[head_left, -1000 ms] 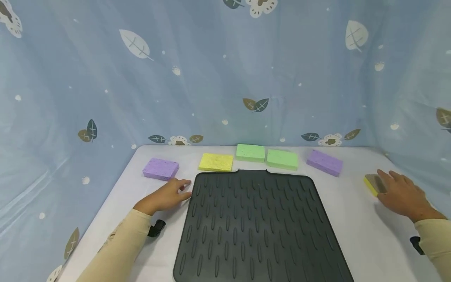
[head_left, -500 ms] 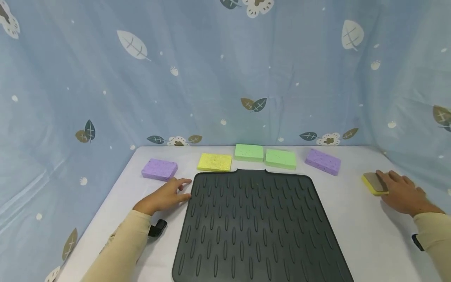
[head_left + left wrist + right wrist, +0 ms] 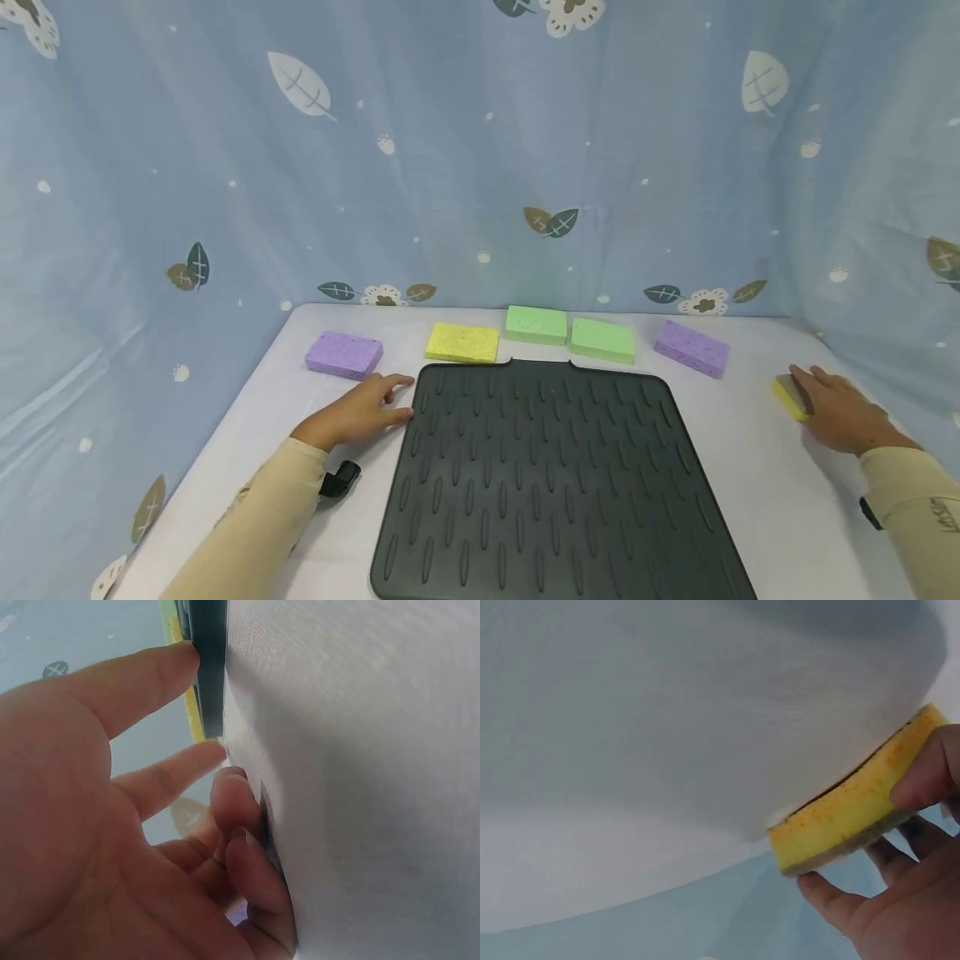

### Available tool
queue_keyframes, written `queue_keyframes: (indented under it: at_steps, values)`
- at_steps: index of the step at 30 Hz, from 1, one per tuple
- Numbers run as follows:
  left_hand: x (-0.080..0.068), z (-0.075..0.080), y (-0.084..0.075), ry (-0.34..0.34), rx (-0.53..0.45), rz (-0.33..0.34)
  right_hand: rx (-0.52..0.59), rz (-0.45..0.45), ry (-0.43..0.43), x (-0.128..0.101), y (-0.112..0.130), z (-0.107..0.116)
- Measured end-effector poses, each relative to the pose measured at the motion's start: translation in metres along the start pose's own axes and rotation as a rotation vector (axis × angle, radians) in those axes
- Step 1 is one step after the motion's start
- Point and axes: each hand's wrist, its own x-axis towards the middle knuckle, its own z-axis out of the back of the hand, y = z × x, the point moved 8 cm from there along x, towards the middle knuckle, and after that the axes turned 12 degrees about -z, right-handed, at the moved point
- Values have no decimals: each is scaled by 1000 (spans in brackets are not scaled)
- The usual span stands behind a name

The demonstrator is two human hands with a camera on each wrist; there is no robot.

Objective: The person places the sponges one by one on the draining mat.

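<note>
On the right of the table, my right hand point(image 3: 843, 412) lies over a yellow scrub sponge point(image 3: 790, 402) with a brownish scouring layer. In the right wrist view, the thumb presses the yellow side of the scrub sponge point(image 3: 832, 817) while the index fingertip meets the scouring layer, so the hand pinches it. My left hand point(image 3: 360, 408) rests at the left edge of a dark ribbed mat point(image 3: 540, 483). Its thumb tip touches the mat's side point(image 3: 210, 682) in the left wrist view, and the last fingers curl loosely against the white cloth.
Beyond the mat lie a yellow sponge point(image 3: 462, 342), a green sponge point(image 3: 536, 324) and another green sponge point(image 3: 602, 340). Purple sponges stand at left point(image 3: 344, 355) and right point(image 3: 692, 348). A blue leaf-print curtain point(image 3: 480, 167) encloses the white table point(image 3: 750, 467).
My right hand has shifted slightly left, its fingers covering more of the scrub sponge than half a second ago. The left hand stays at the mat's edge.
</note>
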Motion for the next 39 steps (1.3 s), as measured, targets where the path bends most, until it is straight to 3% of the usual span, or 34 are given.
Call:
queue_keyframes:
  at_steps: [10,17,31,39]
  values:
    - [3,-1,1,15,26,17,-18,-34,-14,-1,-9,0]
    - [2,0,0,22,16,9,-24,-101,-132,-4,-5,6]
    - [2,-2,6,0,-12,41,-2,30,-302,-24,44,34]
    - [1,-2,8,-3,-10,57,39,101,-288,-35,76,32]
